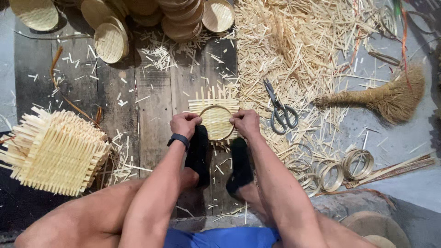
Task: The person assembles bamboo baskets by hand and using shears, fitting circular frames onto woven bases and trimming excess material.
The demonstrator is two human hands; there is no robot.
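A small square mat of woven bamboo strips [214, 102] lies on the dark wooden boards, with a round bamboo hoop [216, 122] pressed onto its middle. My left hand [184, 124] grips the hoop's left side and my right hand [245, 123] grips its right side. My two feet in black socks [198, 151] press on the mat's near edge from below. A black band sits on my left wrist.
A stack of square woven mats [57, 151] sits at the left. Finished round baskets [110, 41] are piled at the top. Scissors [279, 109] lie among bamboo offcuts [298, 50] to the right, near a hand broom [388, 98] and several bamboo hoops [337, 170].
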